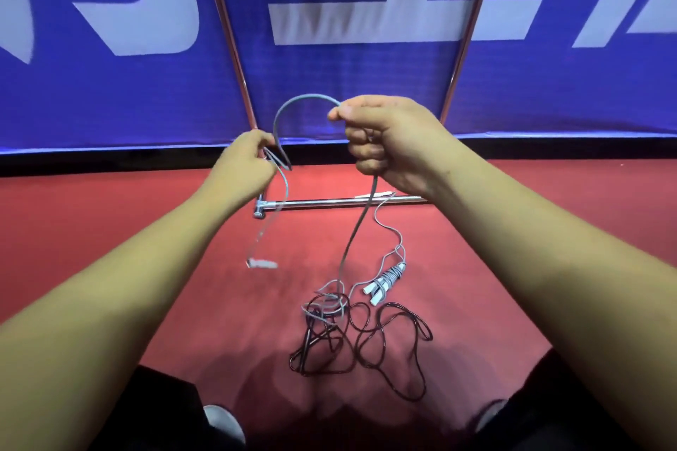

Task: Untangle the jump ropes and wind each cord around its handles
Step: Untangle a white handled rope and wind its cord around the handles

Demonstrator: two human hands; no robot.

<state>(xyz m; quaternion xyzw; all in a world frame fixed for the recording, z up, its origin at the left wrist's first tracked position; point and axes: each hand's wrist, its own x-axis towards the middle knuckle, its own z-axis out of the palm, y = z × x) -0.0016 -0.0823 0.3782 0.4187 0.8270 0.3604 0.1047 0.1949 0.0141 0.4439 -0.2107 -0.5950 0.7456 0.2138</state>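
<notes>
A thin grey jump-rope cord arches between both raised hands: the right hand fists around it, the left hand pinches its loops. Below, on the red floor, it tangles with a dark cord beside wound white handles. The blue banner bears large white lettering, unreadable.

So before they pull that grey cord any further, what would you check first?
1. Left hand grips the grey cord: ok.
2. Right hand grips the same cord: ok.
3. Grey cord free of the dark cord: not ok, they cross in a tangle on the floor.
4. Other grey rope wound on its white handles: partly, some cord trails loose.
5. Dangling handle clear of the metal bar: cannot tell, it is blurred.
</notes>
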